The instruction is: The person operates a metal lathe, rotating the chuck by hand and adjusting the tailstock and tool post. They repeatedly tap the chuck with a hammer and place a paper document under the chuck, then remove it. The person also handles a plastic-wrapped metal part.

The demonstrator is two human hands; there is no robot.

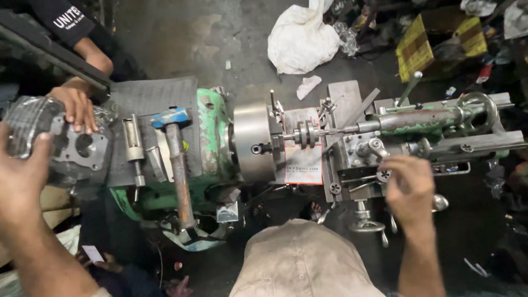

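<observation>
cylinder head (33,129), finned grey metal, sits at the lathe's (214,148) left end; the left hand (19,176) has its grip closed on its near edge. another person's hand (77,107) rests on it. the right hand (410,184) curls around a carriage handle (383,175). a hammer (176,159) lies on the headstock.

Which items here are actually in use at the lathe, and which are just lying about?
In use:
- left hand on finned cylinder part
- right hand at carriage handwheel
- chuck gripping small workpiece

Lying about:
- hammer on headstock
- white bag on floor
- yellow boxes
</observation>
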